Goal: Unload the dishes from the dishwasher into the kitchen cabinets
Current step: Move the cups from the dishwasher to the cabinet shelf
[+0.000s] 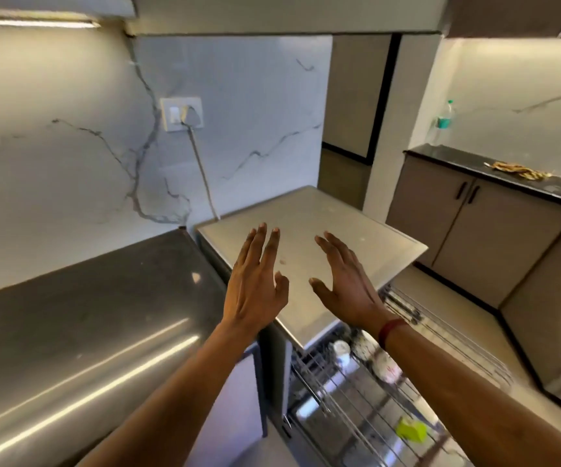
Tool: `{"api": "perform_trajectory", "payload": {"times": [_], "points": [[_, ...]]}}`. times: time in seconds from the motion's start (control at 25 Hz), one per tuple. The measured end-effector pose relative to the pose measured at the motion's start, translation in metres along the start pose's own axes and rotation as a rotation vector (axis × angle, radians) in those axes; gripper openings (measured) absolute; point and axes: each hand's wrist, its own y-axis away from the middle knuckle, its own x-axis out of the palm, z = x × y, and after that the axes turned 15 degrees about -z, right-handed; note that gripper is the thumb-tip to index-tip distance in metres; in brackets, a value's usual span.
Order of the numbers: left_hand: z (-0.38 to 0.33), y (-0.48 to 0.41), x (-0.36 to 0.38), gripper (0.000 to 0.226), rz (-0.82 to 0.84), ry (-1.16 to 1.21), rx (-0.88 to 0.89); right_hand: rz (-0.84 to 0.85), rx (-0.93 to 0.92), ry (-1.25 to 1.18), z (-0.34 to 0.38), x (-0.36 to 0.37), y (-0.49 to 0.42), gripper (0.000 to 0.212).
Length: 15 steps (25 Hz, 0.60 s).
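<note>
- A head-worn view looks down along a person's two bare arms, stretched forward over a dishwasher (339, 217). Its flat grey top sits just beside a dark polished surface (87, 315) on the left.
- The left hand (255, 281) and right hand (346, 281) hover side by side above the dishwasher top. The palms turn partly toward each other and the fingers are straight and spread. Each grip is released and holds nothing. A red band (391, 330) circles the right wrist.
- The dishes lie lower, beneath the right forearm, where a wire rack (356, 399) stands pulled out of the machine. It carries a white cup (339, 348), a patterned dish (386, 365) just beside the cup, and a small green item (412, 430) nearer the viewer. Blur hides finer detail.
- This looks like the start of a reach for a first dish, with most or all of the unloading left to do.
- To do the reach well, the hands should drop down and to the right, past the edge of the dishwasher top, rather than travel further forward.
- The cup suits a one-handed hold around its body. The patterned dish is probably best lifted straight up so the rack wires do not catch it.
- Closed cabinet doors (474, 224) with dark handles stand well apart on the right, under a far surface (457, 156). Keeping one hand free to open a door would help.
- Damp glaze may slip, so a firm hold before lifting seems wise.
</note>
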Motion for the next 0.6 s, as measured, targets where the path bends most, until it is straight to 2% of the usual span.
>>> {"api": "perform_trajectory", "payload": {"times": [0.2,0.6], "points": [[-0.059,0.06,0.035,0.077,0.146,0.035,-0.007,0.03,0.088,0.006,-0.059,-0.036,0.063,0.073],[-0.092,0.119,0.107,0.073,0.42,0.168,-0.055,0.019,0.412,0.053,-0.145,-0.05,0.145,0.069]]}}
